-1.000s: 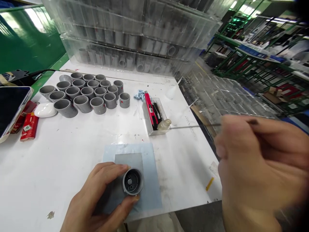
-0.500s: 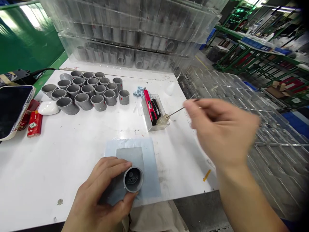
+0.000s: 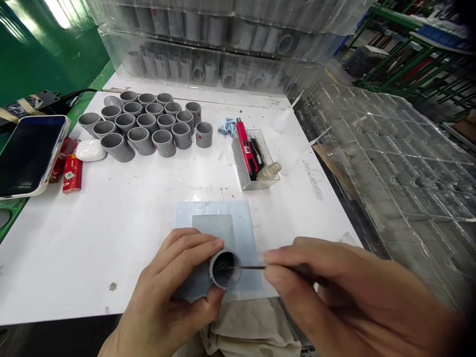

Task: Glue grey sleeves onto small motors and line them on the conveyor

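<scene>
My left hand (image 3: 174, 292) is wrapped round a grey plastic cylinder (image 3: 225, 269), tilted with its open end toward me, over a pale blue mat (image 3: 219, 218) at the table's near edge. My right hand (image 3: 334, 292) pinches a thin metal rod (image 3: 245, 267) whose tip reaches into the cylinder's mouth. A small clear bottle (image 3: 270, 170) leans at the edge of a clear tray (image 3: 243, 173) holding a red pen-like tool (image 3: 246, 148).
Several grey cylinders (image 3: 148, 129) stand grouped at the back left of the white table (image 3: 111, 208). A phone (image 3: 29, 153), a red lighter (image 3: 72, 172) and a white case (image 3: 91, 149) lie at the left. Clear stacked trays (image 3: 208, 44) line the back and right. A cloth (image 3: 245, 332) hangs below the near edge.
My right hand drew the rod out of the small bottle, swung it down toward me and put its tip into the cylinder. My left hand tilted the cylinder.
</scene>
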{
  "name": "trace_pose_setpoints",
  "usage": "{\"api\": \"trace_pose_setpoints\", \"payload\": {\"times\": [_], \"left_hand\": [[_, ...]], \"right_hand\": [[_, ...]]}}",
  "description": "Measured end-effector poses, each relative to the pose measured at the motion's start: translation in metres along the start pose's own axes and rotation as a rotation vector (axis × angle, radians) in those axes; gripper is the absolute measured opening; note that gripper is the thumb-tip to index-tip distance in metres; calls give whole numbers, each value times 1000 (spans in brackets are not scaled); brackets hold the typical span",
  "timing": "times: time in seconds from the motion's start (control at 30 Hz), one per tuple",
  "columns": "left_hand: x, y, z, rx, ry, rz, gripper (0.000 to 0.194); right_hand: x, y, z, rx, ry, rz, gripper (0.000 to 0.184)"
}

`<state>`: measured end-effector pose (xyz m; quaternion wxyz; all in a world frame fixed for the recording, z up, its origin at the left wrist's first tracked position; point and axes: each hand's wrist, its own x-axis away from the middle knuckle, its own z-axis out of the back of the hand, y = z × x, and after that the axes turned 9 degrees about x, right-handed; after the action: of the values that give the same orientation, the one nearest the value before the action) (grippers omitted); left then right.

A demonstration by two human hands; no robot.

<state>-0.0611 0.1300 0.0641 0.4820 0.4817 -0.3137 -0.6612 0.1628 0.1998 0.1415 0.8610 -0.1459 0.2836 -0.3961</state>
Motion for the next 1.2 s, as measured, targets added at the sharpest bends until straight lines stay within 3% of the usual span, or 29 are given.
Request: {"api": "trace_pose_setpoints", "payload": {"times": [0.3,0.6,0.87,1.07,1.2], "left_hand": [[-1,1,-2,33,-33,-34,54],[0,1,-1,-32,-50,-4,47],[-1,3,-1,-42,-55,19,45],[0,1,1,-70,-53,15,46],[2,-2,1,-125,-44,5,48]], "right_hand": [[-1,1,-24,-133,-21,-19,4],[-2,-3,-19,-139,-5,-22,6],[0,-3,-28,-215,20,1,5],[-1,-3,-9,-163,40,-71,9],[-6,8,11,-74,253,-185,8]]}}
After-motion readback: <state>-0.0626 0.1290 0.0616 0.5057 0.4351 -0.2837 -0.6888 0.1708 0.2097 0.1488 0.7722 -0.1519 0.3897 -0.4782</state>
